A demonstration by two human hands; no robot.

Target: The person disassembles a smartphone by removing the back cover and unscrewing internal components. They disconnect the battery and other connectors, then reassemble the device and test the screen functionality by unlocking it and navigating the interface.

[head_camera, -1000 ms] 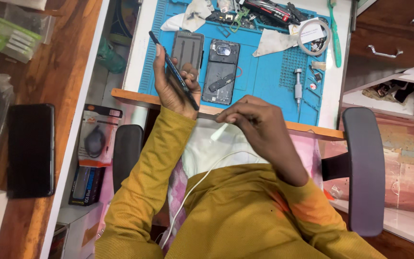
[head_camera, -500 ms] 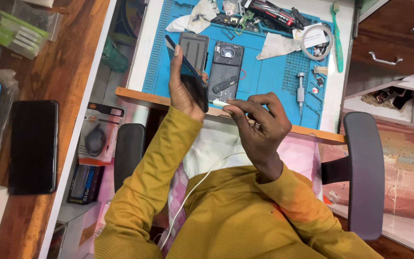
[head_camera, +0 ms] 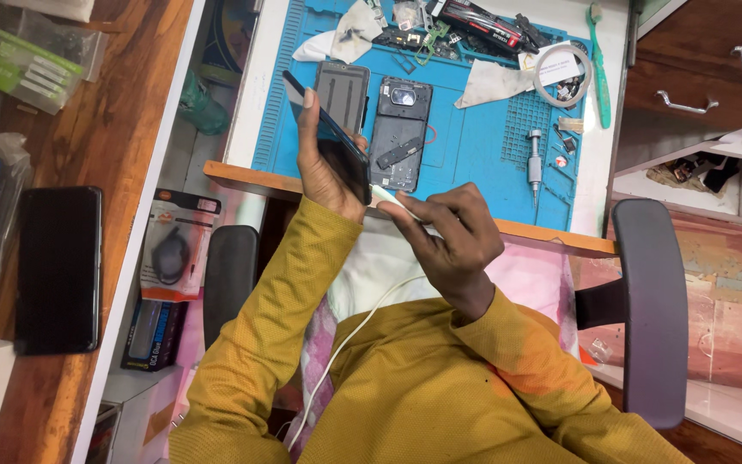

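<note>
The blue mat [head_camera: 474, 146] is the landmark. Its far edge is crowded: crumpled cloths [head_camera: 349, 30], loose parts, a black tool [head_camera: 483, 19] and a ring of tape [head_camera: 562, 70] block any pass there. On its left half lie two opened phone bodies [head_camera: 371, 112] side by side, and the left hand [head_camera: 324, 167] holds a dark phone [head_camera: 332, 142] tilted just above them. The right half of the mat is mostly bare, broken only by a small screwdriver [head_camera: 533, 159] and a few tiny parts near it. A green toothbrush [head_camera: 599, 60] lies along the mat's right edge. At the near edge, the right hand [head_camera: 448, 241] fills the gap by the wooden desk lip [head_camera: 251, 180].
</note>
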